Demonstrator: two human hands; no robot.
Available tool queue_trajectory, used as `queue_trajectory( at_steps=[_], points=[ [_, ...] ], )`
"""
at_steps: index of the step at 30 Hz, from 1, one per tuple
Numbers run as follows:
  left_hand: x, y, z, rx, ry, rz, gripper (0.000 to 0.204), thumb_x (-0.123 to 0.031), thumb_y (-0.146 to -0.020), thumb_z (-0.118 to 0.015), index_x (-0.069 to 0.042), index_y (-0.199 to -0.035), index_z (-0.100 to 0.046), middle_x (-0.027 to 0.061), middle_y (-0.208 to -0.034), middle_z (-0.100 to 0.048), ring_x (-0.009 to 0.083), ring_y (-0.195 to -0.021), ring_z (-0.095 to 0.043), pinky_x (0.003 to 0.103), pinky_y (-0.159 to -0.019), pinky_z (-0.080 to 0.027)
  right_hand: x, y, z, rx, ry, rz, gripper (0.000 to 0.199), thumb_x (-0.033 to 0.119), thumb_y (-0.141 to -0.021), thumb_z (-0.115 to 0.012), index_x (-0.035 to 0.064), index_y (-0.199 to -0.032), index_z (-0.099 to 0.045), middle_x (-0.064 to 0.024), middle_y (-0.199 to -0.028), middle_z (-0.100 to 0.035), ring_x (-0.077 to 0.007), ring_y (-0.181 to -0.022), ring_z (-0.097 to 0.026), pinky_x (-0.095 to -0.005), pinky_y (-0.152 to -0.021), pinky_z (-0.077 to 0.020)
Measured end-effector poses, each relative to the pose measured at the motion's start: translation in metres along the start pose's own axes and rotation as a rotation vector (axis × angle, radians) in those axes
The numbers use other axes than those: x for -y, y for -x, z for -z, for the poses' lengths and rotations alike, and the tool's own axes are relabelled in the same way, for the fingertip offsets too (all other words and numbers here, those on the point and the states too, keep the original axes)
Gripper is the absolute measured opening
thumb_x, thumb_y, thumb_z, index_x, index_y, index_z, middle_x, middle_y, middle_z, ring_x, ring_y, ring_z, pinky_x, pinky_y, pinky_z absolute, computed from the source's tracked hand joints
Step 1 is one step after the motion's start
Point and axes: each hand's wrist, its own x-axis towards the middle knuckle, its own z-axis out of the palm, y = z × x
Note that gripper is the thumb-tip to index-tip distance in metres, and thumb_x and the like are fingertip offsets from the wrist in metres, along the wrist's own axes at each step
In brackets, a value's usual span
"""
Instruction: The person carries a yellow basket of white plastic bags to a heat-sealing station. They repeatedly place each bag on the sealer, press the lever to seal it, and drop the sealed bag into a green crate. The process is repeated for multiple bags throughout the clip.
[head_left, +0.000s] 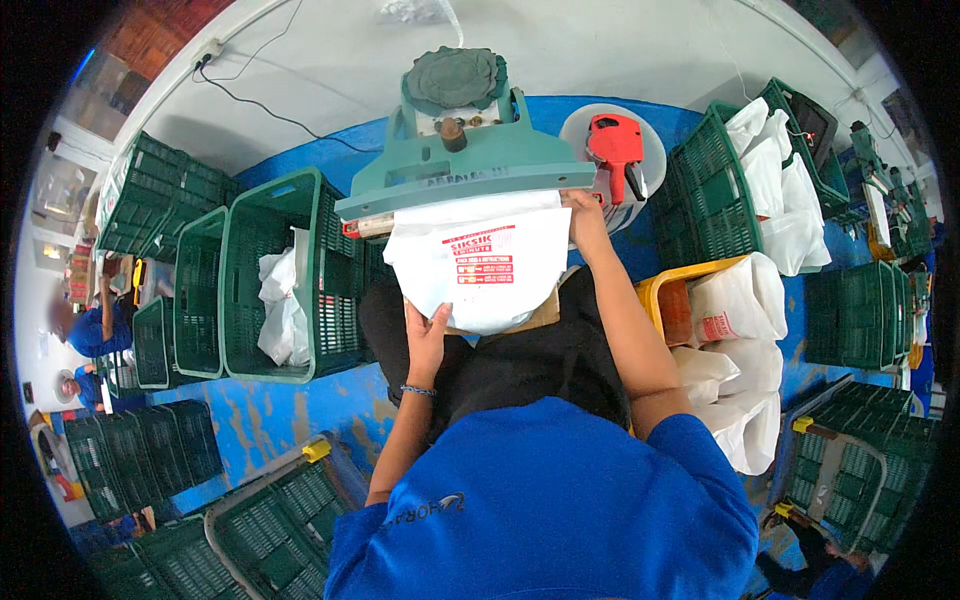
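A filled white plastic bag with red print lies in front of me, its upper edge at the long jaw of a green bag sealer. My left hand grips the bag's lower left side, with the thumb on top. At the bag's upper right corner, close to the end of the sealer's jaw, my right hand is closed on the edge; its fingertips are partly hidden. Under the bag a strip of brown board shows above my lap.
A red label gun rests on a round white container right of the sealer. White bags fill a yellow crate and a green crate on my right. Another green crate at left holds white bags. People work at far left.
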Motion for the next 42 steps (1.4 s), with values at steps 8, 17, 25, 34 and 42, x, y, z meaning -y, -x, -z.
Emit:
queue_trajectory(
  at_steps=[8, 17, 25, 34, 42],
  points=[
    [-0.040, -0.012, 0.015, 0.042, 0.116, 0.095, 0.050, -0.006, -0.089, -0.056, 0.004, -0.133, -0.036, 0.0107, -0.128, -0.047, 0.0186, -0.118, -0.045, 0.031, -0.100, -0.037, 0.031, 0.061, -0.010, -0.392, -0.219, -0.347, 0.053, 0.053, -0.091, -0.048, 0.0050, -0.109, -0.060, -0.0012, -0.080, -0.059, -0.0104, -0.065, -0.051, -0.0265, -0.057, -0.0392],
    [-0.042, -0.065, 0.044, -0.021, 0.439, 0.360, 0.023, -0.019, -0.095, -0.051, 0.000, -0.105, -0.060, 0.0027, -0.097, -0.064, 0.0102, -0.085, -0.059, 0.025, -0.079, -0.046, 0.088, 0.081, -0.075, -0.131, 0.448, 0.014, 0.023, 0.016, -0.090, -0.059, -0.0041, -0.099, -0.063, -0.0030, -0.081, -0.064, -0.0070, -0.072, -0.053, -0.0236, -0.066, -0.0440],
    [-0.102, -0.016, 0.066, -0.656, -0.408, -0.172, 0.015, -0.010, -0.089, -0.053, -0.001, -0.078, -0.056, 0.0087, -0.079, -0.056, 0.0166, -0.072, -0.050, 0.031, -0.066, -0.042, 0.117, 0.105, -0.073, 0.021, -0.054, 0.006, 0.023, 0.006, -0.088, -0.054, 0.0014, -0.108, -0.064, -0.0028, -0.097, -0.065, -0.0097, -0.088, -0.058, -0.0255, -0.081, -0.0462],
    [-0.250, -0.144, 0.235, -0.807, -1.105, -0.416, 0.037, -0.023, -0.093, -0.050, 0.005, -0.115, -0.059, 0.0218, -0.104, -0.065, 0.0296, -0.093, -0.062, 0.035, -0.085, -0.048, 0.067, 0.142, 0.169, -1.007, 1.374, 0.060, 0.041, 0.018, -0.076, -0.069, 0.0040, -0.112, -0.055, -0.0122, -0.109, -0.058, -0.0360, -0.102, -0.050, -0.0419, -0.093, -0.0387],
    [-0.263, -0.122, 0.218, -0.488, -1.211, -0.476, 0.032, -0.022, -0.094, -0.050, -0.003, -0.118, -0.059, 0.0139, -0.105, -0.065, 0.0272, -0.094, -0.061, 0.037, -0.085, -0.046, -0.002, 0.142, 0.353, -1.060, 1.123, -0.220, 0.046, 0.024, -0.079, -0.068, -0.0069, -0.111, -0.057, -0.0241, -0.101, -0.064, -0.0390, -0.097, -0.059, -0.0436, -0.088, -0.0430]
  ],
)
